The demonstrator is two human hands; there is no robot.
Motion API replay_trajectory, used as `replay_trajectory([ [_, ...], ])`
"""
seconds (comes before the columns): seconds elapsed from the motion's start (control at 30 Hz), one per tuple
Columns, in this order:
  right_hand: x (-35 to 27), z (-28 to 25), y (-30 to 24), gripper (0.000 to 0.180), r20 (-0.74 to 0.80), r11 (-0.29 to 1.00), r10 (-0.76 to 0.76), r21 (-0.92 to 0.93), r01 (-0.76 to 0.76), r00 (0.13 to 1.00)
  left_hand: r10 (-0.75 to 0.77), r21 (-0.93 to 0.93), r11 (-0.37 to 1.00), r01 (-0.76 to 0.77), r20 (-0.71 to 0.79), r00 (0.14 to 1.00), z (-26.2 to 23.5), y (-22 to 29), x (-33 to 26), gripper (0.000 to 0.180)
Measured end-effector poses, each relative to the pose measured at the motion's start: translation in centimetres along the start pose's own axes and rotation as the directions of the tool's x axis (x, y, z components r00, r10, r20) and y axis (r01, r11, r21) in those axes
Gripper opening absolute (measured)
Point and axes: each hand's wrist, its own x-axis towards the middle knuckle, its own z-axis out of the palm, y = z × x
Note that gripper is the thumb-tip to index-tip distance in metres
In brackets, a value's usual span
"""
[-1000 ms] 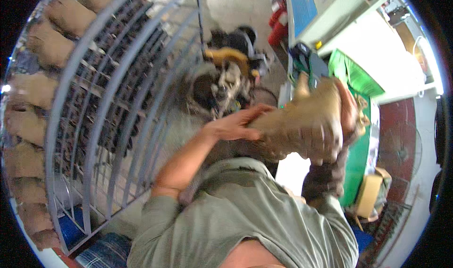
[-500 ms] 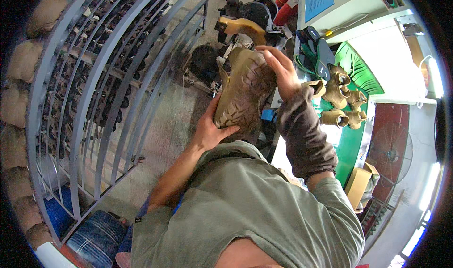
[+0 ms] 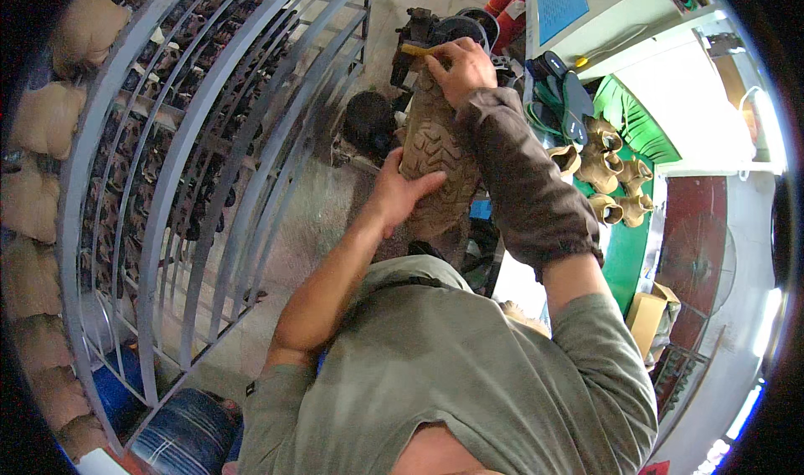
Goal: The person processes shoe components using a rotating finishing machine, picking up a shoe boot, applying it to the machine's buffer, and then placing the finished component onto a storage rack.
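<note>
A tan boot [image 3: 440,153] is held in front of me, its patterned sole turned up. My left hand [image 3: 400,192] is closed around its near left side, thumb lying across the sole. At the far end of the boot is my right hand [image 3: 466,71], its fingers bent and gripping that end; what lies under the fingertips is partly hidden. A dark sleeve cover wraps my right forearm. Just beyond the boot stands a dark machine [image 3: 459,30], with a yellow part [image 3: 412,50] next to my right fingertips.
A grey metal rack [image 3: 176,157] with dark items behind its bars stands on the left. To the right, several tan boots [image 3: 605,167] and dark soles [image 3: 573,107] rest on a green-topped table [image 3: 621,261]. A cardboard box [image 3: 646,320] is at the lower right.
My right hand has moved up and left from beside the boot onto its far end, and its fingers have closed. The boot has turned more upright, showing its sole squarely.
</note>
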Motion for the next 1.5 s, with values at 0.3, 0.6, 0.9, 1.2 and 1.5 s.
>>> replay_trajectory([
  [0.3,-2.4,0.6,0.0,0.027,-0.048,0.983,-0.1,0.151,0.106,0.994,0.06,-0.066,0.996,-0.055,0.08,0.995,-1.5,-2.2,0.6,0.081],
  [0.6,-3.0,0.2,-1.2,0.023,-0.052,0.99,-0.058,0.127,0.064,0.997,0.128,0.177,0.974,-0.14,0.08,0.989,-3.0,-3.4,1.2,0.078],
  [0.9,-5.3,-1.8,-4.3,0.029,-0.23,0.982,-0.11,0.124,0.142,0.967,0.144,0.067,0.985,-0.158,0.177,0.974,-5.2,-4.8,1.2,0.083],
  [1.2,-8.0,-5.1,-8.1,0.049,-0.182,0.988,-0.149,0.013,0.154,0.972,0.137,0.044,0.989,-0.141,0.083,0.987,-2.7,-5.3,0.0,0.08],
  [1.5,-9.7,-7.1,-9.9,0.069,-0.176,0.976,-0.217,-0.006,0.219,0.96,0.275,-0.144,0.956,-0.256,0.126,0.953,-0.7,-7.5,-0.9,0.091],
])
